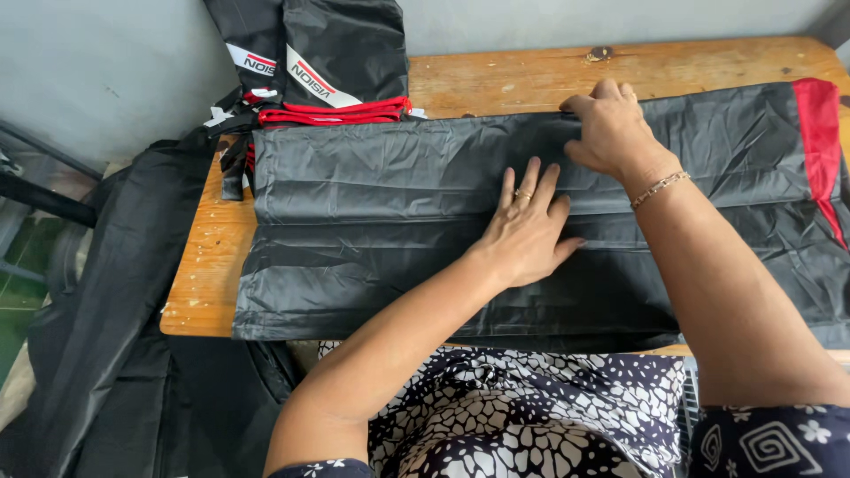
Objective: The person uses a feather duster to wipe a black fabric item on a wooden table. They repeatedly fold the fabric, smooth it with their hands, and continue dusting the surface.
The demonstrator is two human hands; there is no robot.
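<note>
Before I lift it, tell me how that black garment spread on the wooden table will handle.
The black garment looks thin and creased, so it will probably flop and sag rather than hold shape. Its sheen suggests a slick fabric, likely to slide on the wooden table. The left hand and right hand press it flat, hinting that it springs up when released.

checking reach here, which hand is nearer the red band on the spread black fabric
Right. The right hand presses the fabric's far edge, nearer the red band; the left hand lies flat mid-fabric, farther away.
</note>
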